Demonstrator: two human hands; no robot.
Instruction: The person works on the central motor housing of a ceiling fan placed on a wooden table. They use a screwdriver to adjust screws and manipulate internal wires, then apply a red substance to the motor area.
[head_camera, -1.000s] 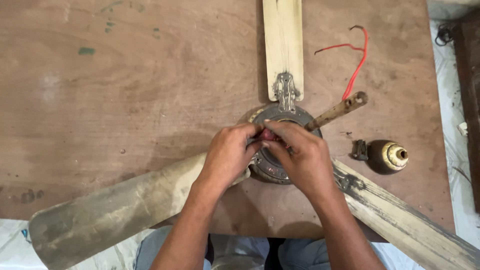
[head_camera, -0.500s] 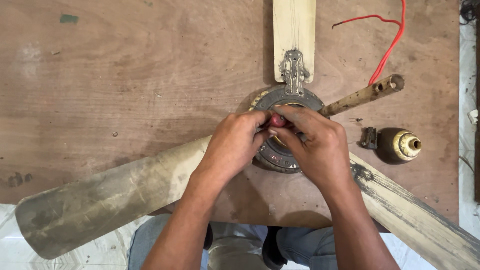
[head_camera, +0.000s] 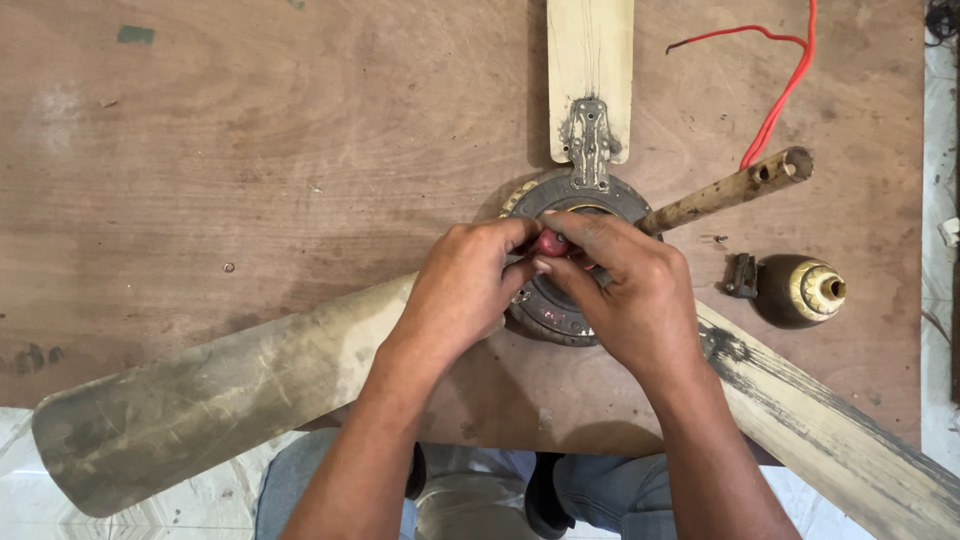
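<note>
A: What is being worked on?

B: A ceiling fan motor (head_camera: 570, 260), a round dark metal hub, lies at the centre of the frame on the brown wooden tabletop (head_camera: 250, 160). Three worn, cream-coloured blades (head_camera: 590, 70) spread from it: one goes to the top edge, one to the lower left, one to the lower right. A rusty rod (head_camera: 725, 190) sticks out toward the upper right.

A: And the hands?

B: Both meet over the hub. The left hand (head_camera: 460, 295) and the right hand (head_camera: 630, 295) have their fingertips pressed together, pinching a small red piece (head_camera: 552, 243) between them. The forearms come up from the bottom edge.

A: Anything nearby?

B: A brass-coloured cup-shaped cover (head_camera: 800, 290) lies at the right, and a red wire (head_camera: 780, 90) runs to the upper right.

A: What has changed from before?

B: The grip looks the same; the view has shifted, so the fan sits a bit further right in the frame.
</note>
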